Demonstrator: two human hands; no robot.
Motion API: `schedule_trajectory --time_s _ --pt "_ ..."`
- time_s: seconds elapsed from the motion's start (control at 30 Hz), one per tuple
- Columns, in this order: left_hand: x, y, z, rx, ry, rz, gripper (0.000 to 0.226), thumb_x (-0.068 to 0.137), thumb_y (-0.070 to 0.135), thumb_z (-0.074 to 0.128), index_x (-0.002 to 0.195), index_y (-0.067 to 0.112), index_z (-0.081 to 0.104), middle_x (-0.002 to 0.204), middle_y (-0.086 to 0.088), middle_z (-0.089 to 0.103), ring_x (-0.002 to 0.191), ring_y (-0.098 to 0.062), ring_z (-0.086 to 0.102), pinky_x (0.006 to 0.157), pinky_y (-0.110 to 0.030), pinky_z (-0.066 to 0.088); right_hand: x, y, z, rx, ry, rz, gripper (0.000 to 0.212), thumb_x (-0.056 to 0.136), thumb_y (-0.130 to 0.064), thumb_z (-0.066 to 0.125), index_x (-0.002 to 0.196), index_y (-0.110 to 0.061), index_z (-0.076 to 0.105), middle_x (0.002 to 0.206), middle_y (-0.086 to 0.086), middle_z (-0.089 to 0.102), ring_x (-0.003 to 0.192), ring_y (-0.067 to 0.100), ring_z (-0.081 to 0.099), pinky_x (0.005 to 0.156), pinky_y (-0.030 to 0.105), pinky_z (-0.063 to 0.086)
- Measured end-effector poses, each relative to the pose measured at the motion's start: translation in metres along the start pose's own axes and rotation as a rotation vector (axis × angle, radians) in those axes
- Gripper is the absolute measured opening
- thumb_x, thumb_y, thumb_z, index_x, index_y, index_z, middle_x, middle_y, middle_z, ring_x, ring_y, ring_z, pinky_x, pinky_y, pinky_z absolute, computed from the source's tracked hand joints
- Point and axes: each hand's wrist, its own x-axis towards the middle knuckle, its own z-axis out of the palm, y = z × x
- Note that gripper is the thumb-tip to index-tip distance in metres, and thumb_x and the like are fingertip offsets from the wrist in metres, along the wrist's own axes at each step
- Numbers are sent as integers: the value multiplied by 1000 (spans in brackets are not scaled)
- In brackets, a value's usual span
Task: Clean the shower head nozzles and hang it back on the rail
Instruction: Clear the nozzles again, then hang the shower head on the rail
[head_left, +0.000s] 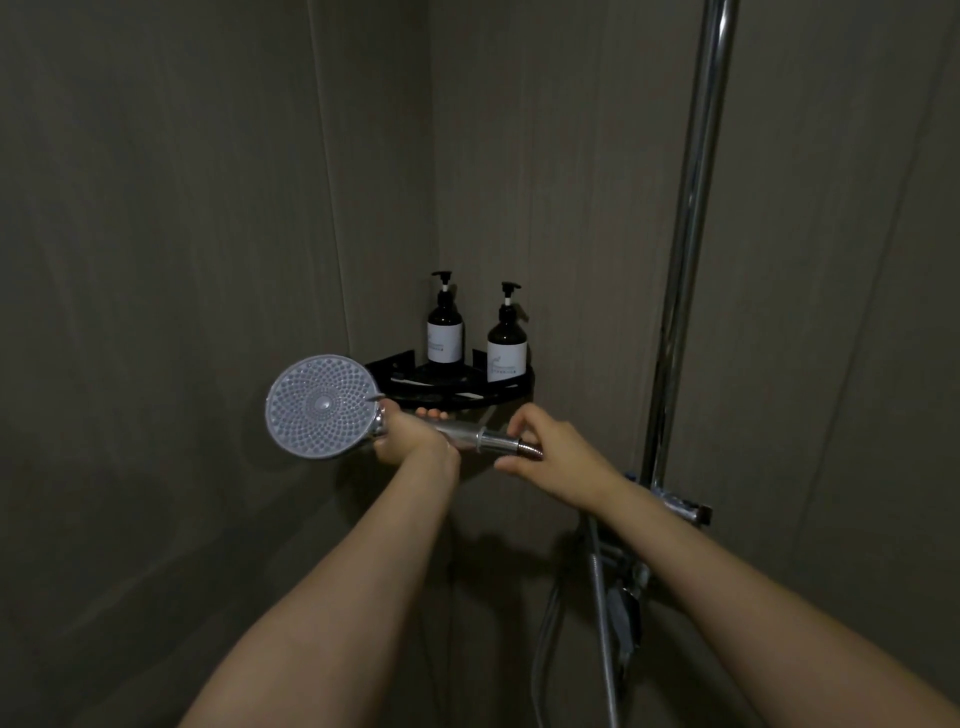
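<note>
The shower head (319, 408) is round and grey, its nozzle face turned toward me, held level at mid-frame. My left hand (410, 434) grips its chrome handle just behind the head. My right hand (550, 460) holds the far end of the handle, fingers curled round the metal hose connector (511, 446). The chrome shower rail (691, 234) rises at the right. Its bracket (685, 506) sits just right of my right wrist. The metal hose (602, 623) hangs below it.
A black corner shelf (514, 389) is fixed just behind the hands, carrying two dark pump bottles (445, 332) (506, 343). Grey tiled walls meet in the corner behind it. The mixer fittings (631, 587) sit low on the rail.
</note>
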Motion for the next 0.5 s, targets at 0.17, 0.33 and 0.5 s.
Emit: schedule_trajectory --time_s 0.17,0.33,0.5 --pt "3 -2 0 3 1 -9 33 90 24 58 118 9 51 75 -4 55 59 -13 54 51 -24 47 1 2 -1 -45 10 6 14 89 -28 60 97 -23 49 86 -5 60 74 9 58 63 23 44" --pt "3 -4 0 8 0 -8 32 90 23 57 117 7 51 77 -4 55 61 -14 54 52 -24 47 1 0 0 -63 25 45 10 91 -32 55 96 -24 52 82 -4 58 73 12 57 58 23 41" --pt "3 -7 0 8 -5 -5 30 90 23 57 115 8 51 75 -4 54 60 -14 54 51 -25 47 -1 1 2 -91 33 68 10 92 -32 54 90 -23 51 74 -7 52 66 10 51 55 22 38"
